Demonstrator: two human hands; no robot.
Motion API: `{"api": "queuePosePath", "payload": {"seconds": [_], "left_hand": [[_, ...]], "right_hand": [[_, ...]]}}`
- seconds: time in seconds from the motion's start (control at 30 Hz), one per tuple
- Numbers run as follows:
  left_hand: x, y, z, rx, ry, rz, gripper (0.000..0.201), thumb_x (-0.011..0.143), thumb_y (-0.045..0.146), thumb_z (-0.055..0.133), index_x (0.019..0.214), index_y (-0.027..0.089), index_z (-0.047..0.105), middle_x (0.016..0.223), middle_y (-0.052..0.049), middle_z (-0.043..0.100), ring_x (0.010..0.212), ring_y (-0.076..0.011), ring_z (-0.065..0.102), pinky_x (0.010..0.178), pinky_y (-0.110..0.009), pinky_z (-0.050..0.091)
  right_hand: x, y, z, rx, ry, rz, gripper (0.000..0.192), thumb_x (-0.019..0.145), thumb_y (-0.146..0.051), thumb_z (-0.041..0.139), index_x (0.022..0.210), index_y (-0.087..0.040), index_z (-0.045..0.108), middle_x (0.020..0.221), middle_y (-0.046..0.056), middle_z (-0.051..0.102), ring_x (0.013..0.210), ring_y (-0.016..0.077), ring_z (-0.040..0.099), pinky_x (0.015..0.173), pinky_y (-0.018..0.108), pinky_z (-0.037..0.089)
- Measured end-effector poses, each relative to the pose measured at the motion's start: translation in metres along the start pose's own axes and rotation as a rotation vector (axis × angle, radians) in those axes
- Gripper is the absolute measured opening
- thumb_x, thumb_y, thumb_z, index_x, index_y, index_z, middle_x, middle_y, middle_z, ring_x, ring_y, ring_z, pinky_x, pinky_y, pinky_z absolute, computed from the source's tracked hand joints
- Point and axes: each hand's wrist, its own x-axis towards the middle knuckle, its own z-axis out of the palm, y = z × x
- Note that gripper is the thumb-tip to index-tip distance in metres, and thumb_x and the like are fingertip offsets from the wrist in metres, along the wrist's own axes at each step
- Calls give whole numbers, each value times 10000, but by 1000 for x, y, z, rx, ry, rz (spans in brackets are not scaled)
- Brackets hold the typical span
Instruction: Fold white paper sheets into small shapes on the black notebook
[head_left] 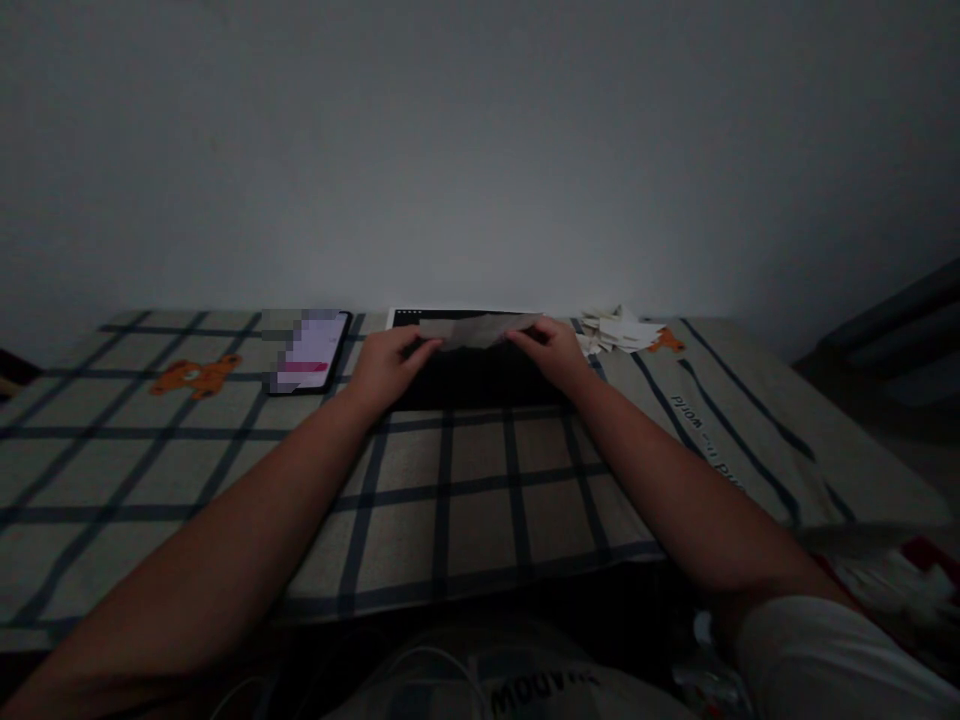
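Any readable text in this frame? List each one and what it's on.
"world", partly legible, upside down on the checked cloth; the rest of that line is too blurred to read.
Letters on the white garment at the bottom edge: upside down, too dim to read reliably.
Phone screen: blurred out, unreadable.
Paper held by both hands: no text visible.

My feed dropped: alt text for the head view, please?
Both hands, left hand and right hand, hold a pale paper sheet over a black board on a checked cloth; phone left, paper scraps right.
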Motion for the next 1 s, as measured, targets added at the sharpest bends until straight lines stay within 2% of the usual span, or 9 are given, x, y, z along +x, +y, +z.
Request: {"api": "queuePosePath", "payload": {"seconds": [0.07,0.17,0.27,0.47,0.57,0.67,0.8,0.9,1.0], "left_hand": [[1,2,1,-58,23,-68,300,867,442,661,702,192,684,646,3,648,651,-156,577,620,-267,413],[1,6,1,-162,49,-182,342,835,463,671,635,193,603,593,24,551,609,-136,500,575,-258,358],[2,10,1,-251,55,-275,362,793,460,694,595,194,548,570,31,492,576,-124,452,547,-255,325],[4,8,5,-528,-34,-484,239,756,420,731,777,184,699,738,-22,693,666,-169,604,599,-269,465],[4,2,8,-601,-61,-517,267,735,430,772,843,189,737,825,-45,745,725,-187,654,655,-288,520],[3,-1,10,-609,-40,-534,273,734,424,783,870,190,750,857,-54,762,746,-198,673,675,-302,543],[4,2,8,-547,45,-443,220,763,378,762,864,183,761,872,-50,774,808,-212,702,760,-329,572],[5,3,3,-431,102,-248,168,799,335,728,868,191,779,966,-54,791,939,-218,717,912,-367,565],[7,-1,-3,-329,53,-20,154,843,241,656,902,233,798,1121,-47,786,1112,-210,693,1056,-410,508]], "right_hand": [[1,-3,0,19,40,35,353,824,-503,712,658,-221,581,616,-26,552,652,150,521,657,301,438],[1,-9,-1,48,52,88,460,807,-549,709,613,-238,431,576,-62,366,593,119,389,589,278,329],[2,-13,-1,72,25,145,469,794,-556,711,617,-239,415,570,-73,296,576,109,318,573,279,259],[3,-4,1,129,6,277,438,739,-522,746,590,-227,457,546,-76,333,561,102,292,569,281,225],[2,1,1,278,-65,344,360,702,-517,768,656,-217,573,599,-57,481,585,112,410,589,275,316],[1,4,1,419,-140,404,340,651,-495,811,775,-209,674,741,-18,639,692,145,558,682,298,444],[2,7,1,396,-116,351,293,655,-454,827,755,-211,698,767,-2,691,747,169,618,784,348,511],[4,8,-2,332,-25,232,203,694,-403,797,776,-224,746,843,16,751,840,187,669,893,380,517],[5,8,-8,305,-10,171,209,689,-345,797,873,-247,799,1012,35,796,997,210,704,1001,409,503]]}}
